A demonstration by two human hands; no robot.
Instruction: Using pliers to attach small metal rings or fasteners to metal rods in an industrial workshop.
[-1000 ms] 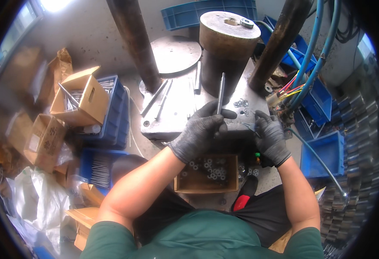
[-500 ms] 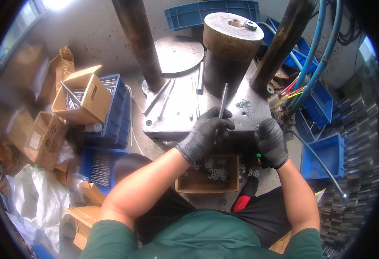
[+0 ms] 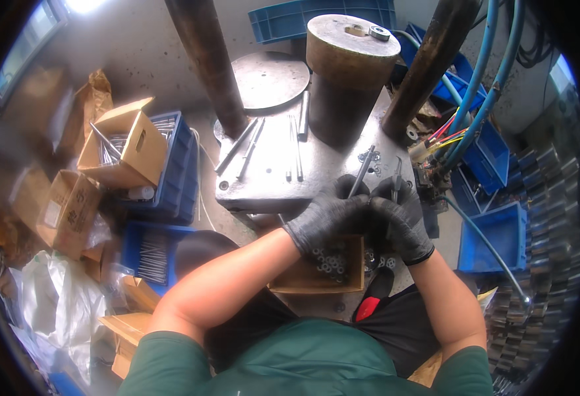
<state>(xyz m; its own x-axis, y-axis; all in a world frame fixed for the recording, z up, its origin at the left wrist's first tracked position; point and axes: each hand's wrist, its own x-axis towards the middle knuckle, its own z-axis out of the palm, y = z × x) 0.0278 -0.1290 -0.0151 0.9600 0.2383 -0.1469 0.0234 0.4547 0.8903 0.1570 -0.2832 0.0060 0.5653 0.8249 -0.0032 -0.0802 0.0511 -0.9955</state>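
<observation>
In my gloved left hand [image 3: 333,214] is a slim metal shaft [image 3: 362,170], tilted with its upper end up and to the right. The fingers are wrapped round its lower part. My gloved right hand [image 3: 402,221] is closed on a slim metal tool with narrow tips [image 3: 397,173], which looks like pliers; its handles are hidden by the glove. Both hands meet in front of the steel plate's [image 3: 263,188] near edge. Beyond them, small dark rings [image 3: 368,158] lie on the plate, partly covered by the shaft.
Several metal rods [image 3: 247,152] lie on the plate's left. A thick steel cylinder [image 3: 353,53] carries a bearing-like ring [image 3: 379,33]. Dark posts [image 3: 211,66] flank it. Below my hands, a cardboard box [image 3: 316,284] holds washers. Blue bins [image 3: 494,237] and hoses [image 3: 481,86] stand right.
My right hand has moved left to meet my left hand, and its tool now points up. My left hand has shifted right and lower, tilting the shaft further right.
</observation>
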